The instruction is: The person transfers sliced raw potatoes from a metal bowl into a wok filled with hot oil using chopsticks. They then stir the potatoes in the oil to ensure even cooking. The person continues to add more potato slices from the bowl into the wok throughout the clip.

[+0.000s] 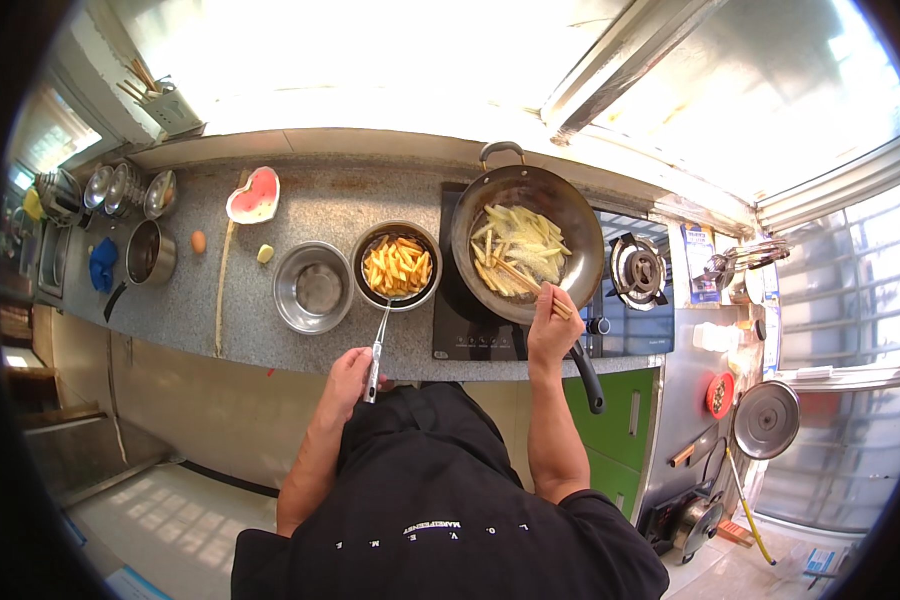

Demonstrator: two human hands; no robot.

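Observation:
My right hand holds wooden chopsticks, whose tips reach into a wok on the cooktop. Pale potato strips bubble in oil inside it. My left hand grips the metal handle of a strainer or skimmer, whose head lies under golden fries at the mouth of a round pot. An empty steel bowl stands just left of that pot.
A gas burner lies right of the wok, whose handle juts past the counter edge. Farther left are a potato piece, a heart-shaped dish, an egg, a saucepan and a blue cloth.

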